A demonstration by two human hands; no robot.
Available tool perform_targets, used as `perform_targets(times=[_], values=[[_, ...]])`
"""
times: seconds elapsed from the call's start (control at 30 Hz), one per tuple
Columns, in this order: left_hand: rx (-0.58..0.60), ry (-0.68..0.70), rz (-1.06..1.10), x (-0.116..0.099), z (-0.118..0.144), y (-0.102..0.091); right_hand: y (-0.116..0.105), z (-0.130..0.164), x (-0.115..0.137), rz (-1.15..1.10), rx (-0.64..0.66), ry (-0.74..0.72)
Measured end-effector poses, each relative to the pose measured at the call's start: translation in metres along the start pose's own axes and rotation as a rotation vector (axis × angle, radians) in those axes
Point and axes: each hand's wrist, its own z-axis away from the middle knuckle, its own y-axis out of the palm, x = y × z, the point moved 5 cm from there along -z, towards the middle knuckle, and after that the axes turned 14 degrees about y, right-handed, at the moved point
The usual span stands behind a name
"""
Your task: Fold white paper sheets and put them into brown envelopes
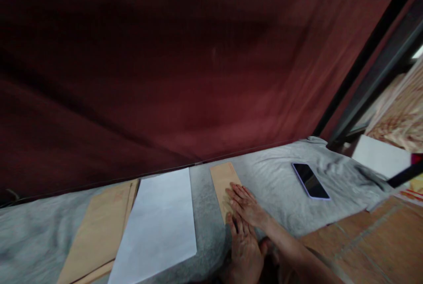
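Note:
A narrow brown paper envelope (221, 182) lies flat on the grey cloth, with faint red print near its far end. My right hand (247, 206) rests on its right side, fingers stretched out and pressed flat. Closer to me, my left hand (245, 246) covers the near end of the envelope, its fingers extended and touching my right hand. Both hands hide the lower part of the envelope. Left of it lies a white sheet of paper (161, 222), partly over a stack of larger brown envelopes (99, 222).
A phone with a purple edge (310, 180) lies on the grey cloth (271, 169) to the right. Dark red fabric (198, 76) rises behind like a wall, beside a dark frame post (360, 72). Floor tiles (373, 235) and a white box-like object (381, 156) are at the right.

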Motion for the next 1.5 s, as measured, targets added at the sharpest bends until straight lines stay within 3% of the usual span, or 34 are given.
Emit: perform_targets(times=[0.2, 0.37, 0.53, 0.77, 0.9, 1.07, 1.23, 1.37, 1.5], values=[[-0.046, 0.045, -0.008, 0.003, -0.001, 0.004, 0.013, -0.034, -0.008, 0.126, -0.136, -0.025], [-0.076, 0.07, -0.066, -0.001, 0.003, 0.003, 0.014, -0.071, -0.003, 0.201, -0.254, 0.048], [-0.164, 0.072, -0.177, -0.012, 0.006, -0.008, 0.015, -0.097, -0.001, 0.23, -0.259, 0.147], [-0.13, 0.064, -0.146, -0.013, 0.004, -0.008, 0.01, -0.11, 0.004, 0.199, -0.222, 0.196], [-0.1, 0.071, -0.06, -0.008, 0.003, -0.007, 0.005, -0.1, 0.009, 0.145, -0.159, 0.096], [-0.013, -0.002, 0.02, -0.007, 0.001, -0.004, 0.007, -0.062, 0.022, 0.053, 0.066, -0.125], [0.002, 0.02, 0.002, -0.008, -0.002, 0.0, 0.002, -0.019, 0.031, -0.047, 0.222, -0.117], [0.006, 0.038, -0.029, -0.005, -0.002, 0.0, -0.008, 0.006, 0.027, -0.164, 0.204, -0.03], [-0.033, 0.082, -0.001, 0.003, -0.003, -0.009, -0.017, 0.02, 0.011, -0.295, 0.048, 0.067]])
